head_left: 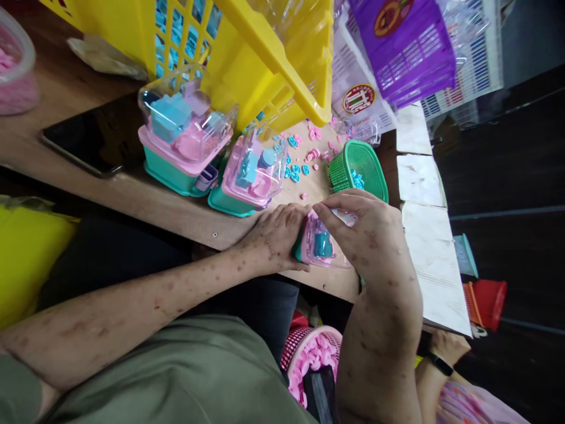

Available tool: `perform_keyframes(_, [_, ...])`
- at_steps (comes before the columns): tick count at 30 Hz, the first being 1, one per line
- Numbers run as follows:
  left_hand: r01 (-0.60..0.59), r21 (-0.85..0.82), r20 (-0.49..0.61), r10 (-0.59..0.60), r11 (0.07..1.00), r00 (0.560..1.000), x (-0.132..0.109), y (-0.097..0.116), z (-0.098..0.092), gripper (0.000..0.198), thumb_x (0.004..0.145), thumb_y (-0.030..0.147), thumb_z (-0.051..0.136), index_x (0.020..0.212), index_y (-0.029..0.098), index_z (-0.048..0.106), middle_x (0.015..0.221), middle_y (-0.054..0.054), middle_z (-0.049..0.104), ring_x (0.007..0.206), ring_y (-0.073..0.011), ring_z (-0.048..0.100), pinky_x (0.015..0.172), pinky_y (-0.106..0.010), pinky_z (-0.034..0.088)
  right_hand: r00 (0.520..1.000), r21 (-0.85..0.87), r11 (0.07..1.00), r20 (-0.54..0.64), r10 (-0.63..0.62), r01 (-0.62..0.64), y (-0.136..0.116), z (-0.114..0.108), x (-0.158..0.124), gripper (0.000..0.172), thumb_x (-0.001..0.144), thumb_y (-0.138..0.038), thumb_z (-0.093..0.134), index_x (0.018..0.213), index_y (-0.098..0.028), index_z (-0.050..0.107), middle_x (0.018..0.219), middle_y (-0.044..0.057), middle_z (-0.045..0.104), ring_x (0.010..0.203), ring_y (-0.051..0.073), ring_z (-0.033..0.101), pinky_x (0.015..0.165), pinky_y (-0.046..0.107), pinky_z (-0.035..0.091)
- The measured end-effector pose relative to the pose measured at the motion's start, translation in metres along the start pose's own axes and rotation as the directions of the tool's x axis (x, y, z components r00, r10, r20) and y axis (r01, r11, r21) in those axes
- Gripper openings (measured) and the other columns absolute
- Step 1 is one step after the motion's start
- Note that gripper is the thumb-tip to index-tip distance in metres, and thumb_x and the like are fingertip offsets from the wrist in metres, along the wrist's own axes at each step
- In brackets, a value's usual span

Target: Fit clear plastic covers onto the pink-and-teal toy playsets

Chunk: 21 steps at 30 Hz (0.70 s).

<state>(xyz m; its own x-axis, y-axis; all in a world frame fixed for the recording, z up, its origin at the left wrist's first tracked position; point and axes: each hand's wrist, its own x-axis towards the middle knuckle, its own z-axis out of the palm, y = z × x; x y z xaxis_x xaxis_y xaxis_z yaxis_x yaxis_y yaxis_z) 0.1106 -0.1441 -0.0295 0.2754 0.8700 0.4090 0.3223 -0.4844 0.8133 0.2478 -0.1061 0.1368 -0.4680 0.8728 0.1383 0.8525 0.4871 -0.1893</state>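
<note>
Box (321, 244) at worktop (176, 206) edge, between both hands. Left hand (273, 235) fingers curled, clamping base side. Right hand (368, 232) fingers pinching clear lid (342, 217). Advisable: hold base steady, press lid evenly, square.

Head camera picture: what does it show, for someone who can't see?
The left hand and the right hand grip a small pink and teal plastic box with a clear lid over a wooden table. Two similar boxes and a green mesh basket stand nearby.
</note>
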Motion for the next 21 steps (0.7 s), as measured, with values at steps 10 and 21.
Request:
perform_keyframes(10, [0.019, 0.019, 0.021, -0.019, 1.000, 1.000, -0.001, 0.000, 0.001, 0.123, 0.073, 0.055, 0.111, 0.162, 0.021, 0.033, 0.165, -0.024, 0.056, 0.156, -0.0492, 0.057, 0.129, -0.064, 0.048, 0.990, -0.055, 0.998, 0.136, 0.039, -0.032, -0.001, 0.002, 0.020, 0.010, 0.096, -0.029, 0.082, 0.089, -0.026, 0.088, 0.096, 0.007, 0.083, 0.089, 0.028, 0.076, 0.088, 0.043, 0.060])
perform_keyframes(21, [-0.066, -0.063, -0.071, 0.061, 0.996, 0.996, 0.002, -0.005, 0.008, 0.127, 0.067, 0.046, 0.116, 0.163, 0.022, 0.036, 0.162, -0.024, 0.059, 0.154, -0.0491, 0.059, 0.129, -0.068, 0.052, 0.942, 0.408, 0.854, 0.053, 0.331, -0.323, 0.025, 0.026, -0.009, 0.032, 0.099, -0.058, 0.076, 0.095, -0.026, 0.078, 0.090, 0.004, 0.077, 0.085, 0.023, 0.070, 0.080, 0.037, 0.059])
